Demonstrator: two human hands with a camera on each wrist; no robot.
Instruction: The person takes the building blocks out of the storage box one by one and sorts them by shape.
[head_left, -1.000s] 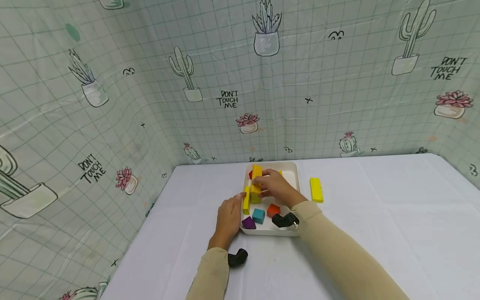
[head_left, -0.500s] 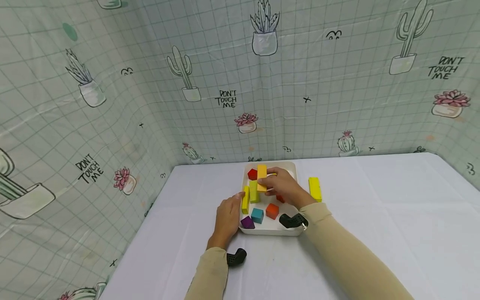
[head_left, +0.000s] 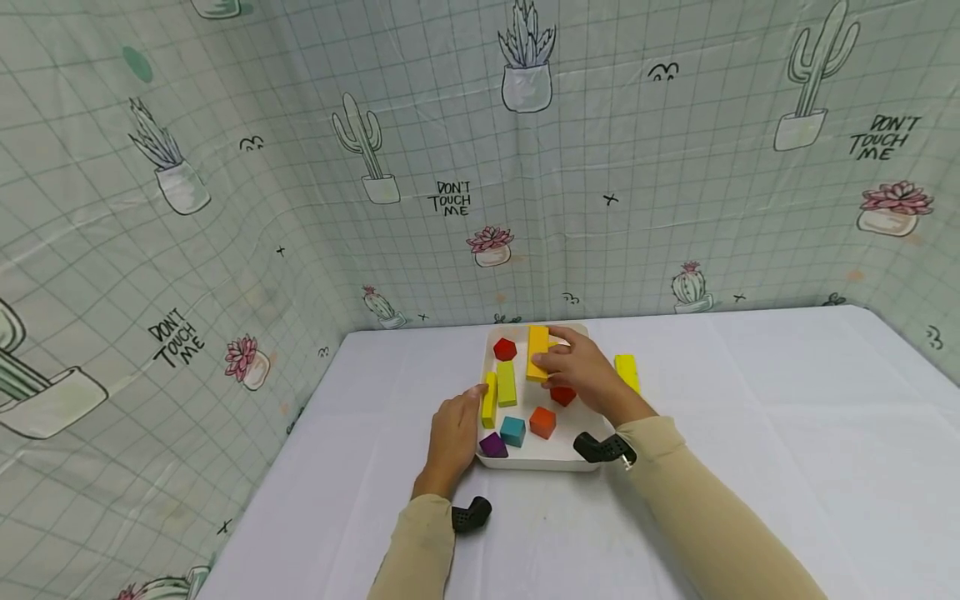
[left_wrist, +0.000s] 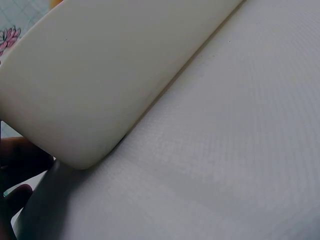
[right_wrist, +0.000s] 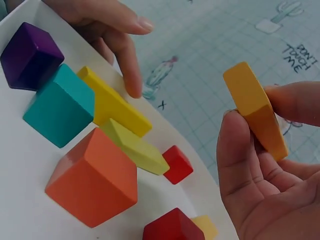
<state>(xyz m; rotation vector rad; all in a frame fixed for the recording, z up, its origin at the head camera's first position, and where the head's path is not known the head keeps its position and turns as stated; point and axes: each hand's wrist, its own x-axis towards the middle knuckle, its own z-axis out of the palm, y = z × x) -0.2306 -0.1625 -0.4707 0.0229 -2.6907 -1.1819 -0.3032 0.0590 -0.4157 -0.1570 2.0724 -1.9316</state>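
Note:
My right hand [head_left: 592, 377] pinches an orange-yellow rectangular block [right_wrist: 254, 107] between thumb and fingers, raised over the white tray [head_left: 558, 454]. My left hand [head_left: 452, 433] lies along the tray's left side, its fingers extended at the rim near a yellow block [head_left: 489, 402]; in the left wrist view its fingers appear dark beside the tray's outer wall [left_wrist: 100, 80]. Beside that block lies a yellow-green block [head_left: 507, 383]. The tray also holds a purple block [head_left: 493, 445], a teal cube [head_left: 513, 431], an orange block [head_left: 543, 422] and two red blocks [head_left: 505, 349].
A yellow block [head_left: 626, 372] lies on the white-covered table [head_left: 750, 417] right of the tray, partly behind my right hand. Another yellow piece [right_wrist: 205, 226] shows in the tray behind a red block. A cactus-print curtain [head_left: 585, 250] stands behind the table.
My right hand has lifted the orange-yellow block from over the yellow-green block and carried it rightward across the tray. My left hand stays at the rim.

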